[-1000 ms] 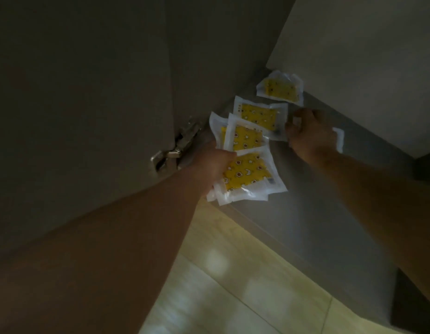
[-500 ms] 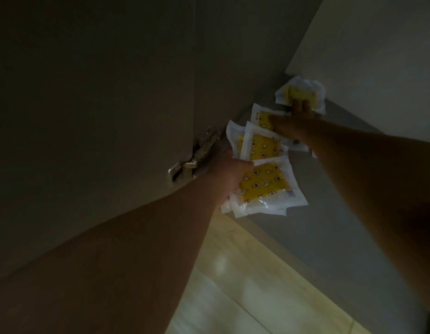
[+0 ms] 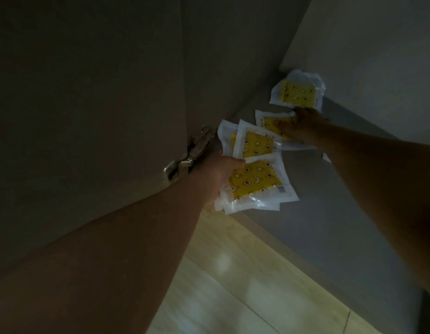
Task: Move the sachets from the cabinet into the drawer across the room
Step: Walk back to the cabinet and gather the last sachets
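We look down into the open cabinet (image 3: 221, 56), where the light is poor. The door (image 3: 88, 116) stands open at the left, with its metal hinge (image 3: 187, 156) just beside the left wrist. The left hand (image 3: 218, 173) is clamped on a bundle (image 3: 255, 182) of yellow sachets in clear wrappers. The thumb lies on top of the front sachet and the fingers are hidden beneath. The bundle is fanned, with the rear sachets showing above the front one. We count at least three layers, but the overlap and dim light prevent an exact count. The bundle is held over the front edge of the grey shelf (image 3: 329, 213), partly above the floor (image 3: 233, 273). The two hands are apart, the right one deeper in the cabinet. The right hand (image 3: 299, 126) lies on a flat sachet (image 3: 266, 121) that rests on the shelf just behind the bundle. It covers the right part of that sachet. We cannot tell whether it pinches this sachet or only presses on it. Its fingertips reach the near edge of the far sachet (image 3: 297, 94), which lies in the back corner of the shelf against the rear panel. The floor below the shelf is pale wood with bright reflections.
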Available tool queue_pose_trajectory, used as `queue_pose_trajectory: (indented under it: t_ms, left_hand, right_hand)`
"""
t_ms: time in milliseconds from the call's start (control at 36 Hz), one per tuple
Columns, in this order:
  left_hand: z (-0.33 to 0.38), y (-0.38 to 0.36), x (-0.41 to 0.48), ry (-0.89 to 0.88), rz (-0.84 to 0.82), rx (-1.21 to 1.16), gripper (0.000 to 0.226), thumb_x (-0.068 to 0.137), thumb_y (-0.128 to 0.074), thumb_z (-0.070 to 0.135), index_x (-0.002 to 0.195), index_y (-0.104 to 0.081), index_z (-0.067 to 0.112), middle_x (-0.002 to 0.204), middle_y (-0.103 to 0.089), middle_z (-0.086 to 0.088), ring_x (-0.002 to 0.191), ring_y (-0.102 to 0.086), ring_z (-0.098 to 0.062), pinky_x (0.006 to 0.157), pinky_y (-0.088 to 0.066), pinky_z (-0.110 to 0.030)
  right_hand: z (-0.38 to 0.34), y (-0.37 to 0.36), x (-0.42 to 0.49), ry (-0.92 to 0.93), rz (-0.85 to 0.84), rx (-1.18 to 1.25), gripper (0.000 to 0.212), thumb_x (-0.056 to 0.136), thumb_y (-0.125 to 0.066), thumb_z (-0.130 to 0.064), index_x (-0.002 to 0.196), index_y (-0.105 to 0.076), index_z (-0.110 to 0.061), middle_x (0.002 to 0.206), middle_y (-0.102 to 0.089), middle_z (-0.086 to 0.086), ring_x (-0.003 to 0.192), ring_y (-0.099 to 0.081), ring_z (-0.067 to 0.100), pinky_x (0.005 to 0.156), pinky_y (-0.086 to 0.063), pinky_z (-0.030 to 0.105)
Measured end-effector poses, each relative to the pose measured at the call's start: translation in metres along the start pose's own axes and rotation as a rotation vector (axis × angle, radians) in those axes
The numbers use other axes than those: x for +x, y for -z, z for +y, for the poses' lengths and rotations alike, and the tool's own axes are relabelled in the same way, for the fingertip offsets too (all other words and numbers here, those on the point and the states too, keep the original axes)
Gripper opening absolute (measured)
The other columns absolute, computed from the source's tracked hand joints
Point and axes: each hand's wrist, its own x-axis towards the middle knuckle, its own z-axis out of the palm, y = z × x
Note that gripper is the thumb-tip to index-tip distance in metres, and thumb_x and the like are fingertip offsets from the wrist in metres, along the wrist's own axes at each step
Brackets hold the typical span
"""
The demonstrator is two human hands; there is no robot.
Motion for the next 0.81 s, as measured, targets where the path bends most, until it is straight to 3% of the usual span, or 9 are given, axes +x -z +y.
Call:
queue_pose_trajectory:
  t_ms: [56,139,167,250,361,500,667,806]
  left_hand:
    - [-0.001,0.0,0.0,-0.007,0.001,0.011,0.035,0.092,-0.057,0.01,0.126,-0.053,0.014,0.091,-0.064,-0.006,0.075,-0.062,-0.021,0.062,-0.051,-0.03]
    - [-0.001,0.0,0.0,-0.003,0.021,0.048,0.037,0.09,-0.061,0.015,0.126,-0.054,0.015,0.108,-0.066,-0.011,0.093,-0.065,-0.029,0.08,-0.054,-0.041]
    - [-0.001,0.001,0.0,-0.006,0.023,0.049,0.036,0.09,-0.061,0.014,0.125,-0.054,0.014,0.108,-0.066,-0.011,0.093,-0.065,-0.029,0.08,-0.054,-0.041]
    - [0.0,0.002,-0.002,-0.031,0.009,0.027,0.031,0.091,-0.058,0.012,0.121,-0.053,0.017,0.093,-0.064,-0.005,0.076,-0.063,-0.02,0.062,-0.052,-0.03]
    - [-0.005,0.002,-0.006,-0.057,0.011,0.064,0.028,0.091,-0.059,0.014,0.118,-0.054,0.021,0.096,-0.065,-0.006,0.083,-0.064,-0.023,0.069,-0.054,-0.034]
    - [-0.006,0.002,-0.014,-0.002,0.003,0.068,0.023,0.092,-0.058,0.016,0.115,-0.056,0.018,0.087,-0.064,-0.004,0.074,-0.062,-0.02,0.062,-0.05,-0.029]
    - [-0.004,-0.003,-0.008,-0.038,0.057,0.077,0.034,0.09,-0.06,0.013,0.123,-0.054,0.012,0.104,-0.065,-0.01,0.087,-0.064,-0.026,0.07,-0.051,-0.035]
    - [-0.002,0.0,-0.005,-0.011,0.043,0.062,0.028,0.09,-0.061,0.014,0.117,-0.055,0.014,0.085,-0.063,-0.004,0.072,-0.061,-0.019,0.057,-0.047,-0.028]
  right_hand:
    - [0.001,0.0,-0.004,-0.014,0.01,0.032,0.085,0.081,-0.041,-0.074,0.146,-0.025,-0.02,0.15,-0.03,0.015,0.135,-0.028,0.043,0.11,-0.019,0.058]
    - [0.004,0.0,-0.014,-0.038,0.009,0.062,0.087,0.081,-0.046,-0.071,0.148,-0.02,-0.021,0.152,-0.026,0.015,0.137,-0.025,0.044,0.112,-0.017,0.057]
    - [0.006,0.0,-0.019,-0.045,-0.004,0.05,0.085,0.083,-0.045,-0.069,0.148,-0.021,-0.02,0.153,-0.022,0.015,0.138,-0.023,0.044,0.113,-0.017,0.057]
    - [0.011,-0.001,-0.034,-0.046,-0.009,0.011,0.077,0.088,-0.042,-0.063,0.147,-0.024,-0.019,0.154,-0.018,0.015,0.139,-0.02,0.041,0.113,-0.018,0.055]
    - [0.017,-0.001,-0.058,-0.064,-0.027,-0.055,0.071,0.09,-0.042,-0.059,0.148,-0.024,-0.022,0.154,-0.015,0.017,0.141,-0.015,0.038,0.113,-0.015,0.047]
    - [0.035,-0.011,-0.065,-0.08,-0.042,-0.016,0.076,0.084,-0.05,-0.063,0.147,-0.024,-0.029,0.157,-0.002,0.012,0.143,0.002,0.04,0.114,-0.008,0.054]
    - [0.033,-0.023,-0.072,-0.098,0.057,0.071,0.085,0.089,-0.047,-0.057,0.151,0.003,-0.028,0.158,0.014,0.002,0.144,0.008,0.036,0.113,-0.009,0.062]
    - [0.028,-0.018,-0.055,-0.094,0.058,0.073,0.086,0.09,-0.042,-0.059,0.149,0.012,-0.027,0.158,0.016,-0.001,0.144,0.01,0.037,0.114,-0.004,0.061]
